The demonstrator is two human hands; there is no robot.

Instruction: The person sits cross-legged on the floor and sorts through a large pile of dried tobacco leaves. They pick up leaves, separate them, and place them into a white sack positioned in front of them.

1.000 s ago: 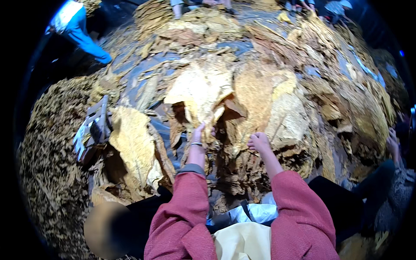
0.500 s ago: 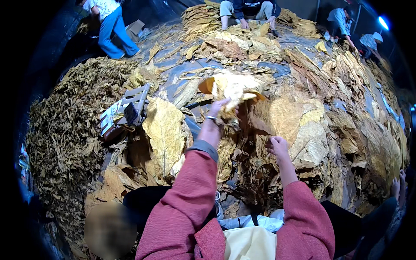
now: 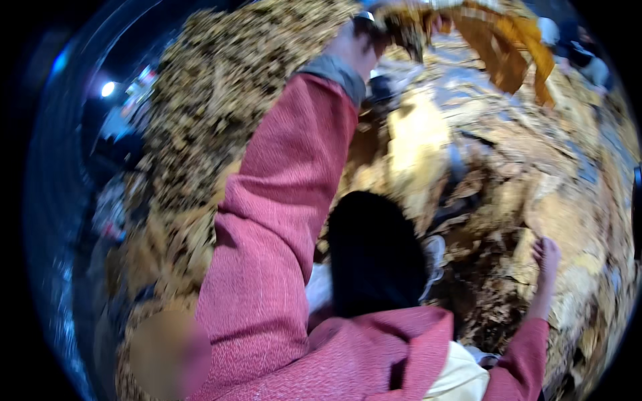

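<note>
Raised high at the top of the view, my left hand (image 3: 354,47) is closed on dried leaves, with a brown-orange leaf (image 3: 505,50) hanging out to the right of it. My right hand (image 3: 545,254) is low at the right, at a pale tan layer of dried leaves (image 3: 562,220); motion blurs its fingers, so their grip is unclear. Between my arms are my dark-clad leg (image 3: 374,254) and a yellowish broad leaf (image 3: 414,137) lying beyond it.
A mound of crumbled dried leaves (image 3: 214,60) fills the upper left. Dark plastic sheeting (image 3: 63,220) curves along the far left, with a small bright lamp (image 3: 108,89). Blurred people (image 3: 582,60) are at the upper right. Bluish sheeting (image 3: 585,170) shows among leaves at right.
The view has swung sharply leftward. My left hand has lifted its bunch of leaves up and away, while my right hand stays back among the flat leaves, now lower right in the view.
</note>
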